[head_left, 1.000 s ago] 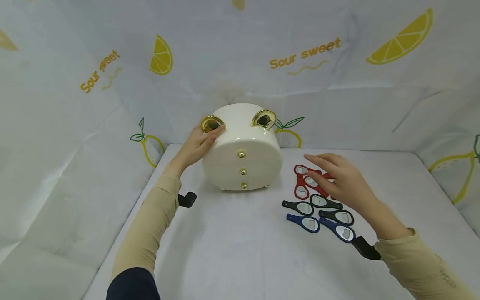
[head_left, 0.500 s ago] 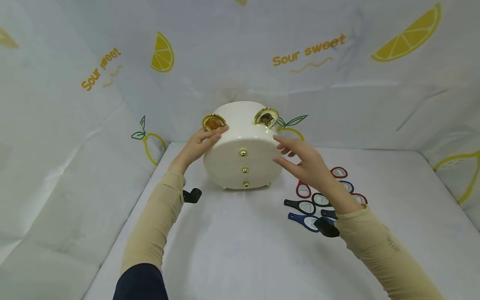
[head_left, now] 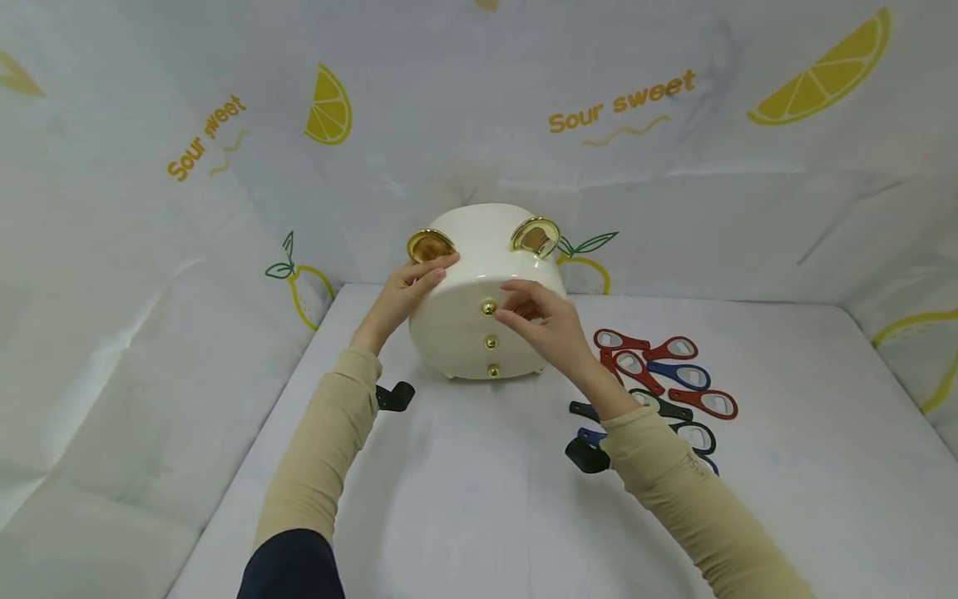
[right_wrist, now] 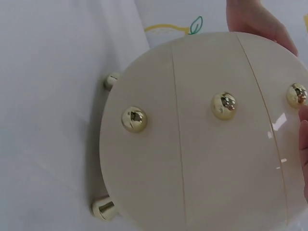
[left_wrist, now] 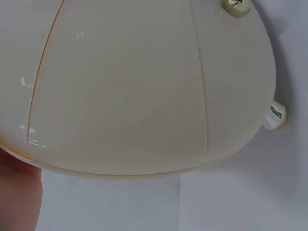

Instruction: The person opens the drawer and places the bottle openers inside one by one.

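A white, rounded drawer box (head_left: 456, 333) with gold ears stands at the back of the table in the head view. Three gold knobs run down its front, one per drawer; the top knob (head_left: 489, 308) is the highest. My left hand (head_left: 400, 295) rests on the box's upper left corner, fingers extended below the left gold ear (head_left: 430, 245). In front of the top drawer is my right hand (head_left: 550, 329), its thumb and fingers parted beside the top knob. The right wrist view shows those fingertips (right_wrist: 303, 139) close to that knob; contact is unclear. All drawers are closed.
Several bottle openers in red, blue and black lie right of the box, among them a red opener (head_left: 707, 403) and a blue opener (head_left: 679, 374). My right forearm hides some. A white lemon-print cloth (head_left: 479, 125) hangs behind the table.
My right hand has moved left from above the bottle openers to the front of the box, near the top knob. My left hand stays on the box's upper left corner.
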Available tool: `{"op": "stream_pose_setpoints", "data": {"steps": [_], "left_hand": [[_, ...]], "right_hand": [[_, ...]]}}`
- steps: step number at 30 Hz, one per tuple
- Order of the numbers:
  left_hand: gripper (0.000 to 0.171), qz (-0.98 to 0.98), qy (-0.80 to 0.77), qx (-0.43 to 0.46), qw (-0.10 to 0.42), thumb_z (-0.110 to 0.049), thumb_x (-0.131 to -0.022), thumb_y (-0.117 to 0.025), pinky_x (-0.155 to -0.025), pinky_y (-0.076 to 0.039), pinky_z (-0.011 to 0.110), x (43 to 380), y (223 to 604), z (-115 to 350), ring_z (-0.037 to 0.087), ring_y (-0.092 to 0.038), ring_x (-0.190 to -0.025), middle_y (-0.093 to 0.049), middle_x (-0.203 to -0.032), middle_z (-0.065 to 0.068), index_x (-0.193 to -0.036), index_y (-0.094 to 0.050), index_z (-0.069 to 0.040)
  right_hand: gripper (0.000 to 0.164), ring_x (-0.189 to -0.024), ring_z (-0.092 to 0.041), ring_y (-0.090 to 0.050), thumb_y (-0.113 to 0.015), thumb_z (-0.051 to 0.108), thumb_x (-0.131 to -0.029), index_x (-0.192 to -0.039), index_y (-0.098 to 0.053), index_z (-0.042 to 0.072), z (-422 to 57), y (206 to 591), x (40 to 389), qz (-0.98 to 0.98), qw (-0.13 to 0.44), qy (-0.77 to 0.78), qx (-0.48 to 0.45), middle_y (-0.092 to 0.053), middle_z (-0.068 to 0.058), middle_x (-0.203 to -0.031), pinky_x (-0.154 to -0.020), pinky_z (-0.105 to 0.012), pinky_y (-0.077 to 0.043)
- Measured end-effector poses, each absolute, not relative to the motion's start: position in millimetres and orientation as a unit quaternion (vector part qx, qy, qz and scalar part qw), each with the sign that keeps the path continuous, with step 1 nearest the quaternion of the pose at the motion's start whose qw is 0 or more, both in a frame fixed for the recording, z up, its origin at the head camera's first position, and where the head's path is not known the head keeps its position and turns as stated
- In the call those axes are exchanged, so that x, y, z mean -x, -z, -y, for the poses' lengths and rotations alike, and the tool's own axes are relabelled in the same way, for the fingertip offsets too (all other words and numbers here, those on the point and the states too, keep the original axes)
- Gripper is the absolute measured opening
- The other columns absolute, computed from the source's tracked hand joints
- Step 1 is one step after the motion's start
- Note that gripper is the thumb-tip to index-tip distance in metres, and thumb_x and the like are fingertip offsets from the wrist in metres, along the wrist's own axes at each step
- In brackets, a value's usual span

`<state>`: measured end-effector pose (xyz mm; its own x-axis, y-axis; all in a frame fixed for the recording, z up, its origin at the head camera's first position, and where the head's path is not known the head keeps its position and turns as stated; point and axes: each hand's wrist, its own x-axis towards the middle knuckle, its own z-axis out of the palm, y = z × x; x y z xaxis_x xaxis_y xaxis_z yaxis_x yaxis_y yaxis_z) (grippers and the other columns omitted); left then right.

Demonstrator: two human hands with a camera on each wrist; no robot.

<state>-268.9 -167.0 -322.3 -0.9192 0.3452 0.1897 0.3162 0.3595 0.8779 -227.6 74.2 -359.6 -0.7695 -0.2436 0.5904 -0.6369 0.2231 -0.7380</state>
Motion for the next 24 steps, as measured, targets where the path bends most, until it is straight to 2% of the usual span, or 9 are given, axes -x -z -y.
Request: {"op": "stream_pose_setpoints", "data": {"steps": [3,5,9,13,17,20,24], "left_hand": [[0.036,-0.819,-0.536,-0.202,0.014,-0.034,-0.095,-0.051,-0.110,-0.028,0.042,268,324,166,0.014,-0.034,-0.135,-0.048,-0.141,-0.007,-0.131,-0.055,-0.027],[0.036,-0.817,-0.541,-0.201,0.014,-0.034,-0.096,-0.050,-0.110,-0.028,0.043,267,325,165,0.014,-0.033,-0.134,-0.047,-0.142,-0.008,-0.131,-0.055,-0.027],[0.036,-0.814,-0.545,-0.198,0.012,-0.032,-0.096,-0.049,-0.109,-0.028,0.044,264,328,163,0.015,-0.033,-0.133,-0.046,-0.142,-0.007,-0.131,-0.054,-0.025],[0.036,-0.810,-0.552,-0.197,0.013,-0.031,-0.097,-0.049,-0.110,-0.027,0.044,265,328,162,0.015,-0.033,-0.134,-0.046,-0.142,-0.005,-0.131,-0.055,-0.024],[0.036,-0.809,-0.554,-0.195,0.012,-0.032,-0.096,-0.049,-0.111,-0.026,0.043,267,327,161,0.014,-0.032,-0.136,-0.046,-0.142,-0.006,-0.131,-0.055,-0.024],[0.036,-0.809,-0.555,-0.193,0.007,-0.031,-0.096,-0.050,-0.111,-0.026,0.042,266,326,162,0.015,-0.032,-0.135,-0.047,-0.142,-0.005,-0.131,-0.055,-0.023],[0.036,-0.806,-0.561,-0.190,0.003,-0.028,-0.096,-0.051,-0.110,-0.027,0.040,266,325,163,0.014,-0.034,-0.134,-0.048,-0.141,-0.004,-0.130,-0.056,-0.021]], "right_hand": [[0.036,-0.070,-0.007,-0.059,-0.068,0.000,-0.081,-0.116,-0.060,-0.002,-65,362,225,0.746,0.157,-0.593,-0.260,-0.066,-0.021,-0.086,-0.065,-0.016,-0.048],[0.033,-0.068,-0.011,-0.062,-0.067,-0.001,-0.081,-0.113,-0.059,-0.005,-60,363,222,0.732,0.148,-0.616,-0.249,-0.066,-0.025,-0.086,-0.064,-0.016,-0.049],[0.030,-0.067,-0.014,-0.065,-0.065,-0.002,-0.083,-0.111,-0.056,-0.006,-52,376,220,0.707,0.121,-0.653,-0.244,-0.066,-0.028,-0.089,-0.063,-0.020,-0.052],[0.031,-0.069,-0.007,-0.066,-0.062,0.001,-0.086,-0.115,-0.053,-0.005,-45,392,226,0.660,0.091,-0.712,-0.224,-0.067,-0.014,-0.089,-0.066,-0.025,-0.055],[0.029,-0.072,-0.007,-0.068,-0.063,0.005,-0.087,-0.112,-0.055,-0.006,-38,396,227,0.598,0.088,-0.773,-0.193,-0.070,0.004,-0.084,-0.067,-0.025,-0.056],[0.023,-0.071,-0.009,-0.068,-0.064,0.004,-0.086,-0.107,-0.059,-0.003,-35,395,227,0.560,0.085,-0.805,-0.179,-0.072,0.005,-0.081,-0.066,-0.024,-0.055],[0.016,-0.069,-0.010,-0.068,-0.064,0.002,-0.085,-0.099,-0.063,0.008,-31,393,227,0.536,0.074,-0.827,-0.155,-0.072,0.003,-0.079,-0.065,-0.023,-0.055]]}}
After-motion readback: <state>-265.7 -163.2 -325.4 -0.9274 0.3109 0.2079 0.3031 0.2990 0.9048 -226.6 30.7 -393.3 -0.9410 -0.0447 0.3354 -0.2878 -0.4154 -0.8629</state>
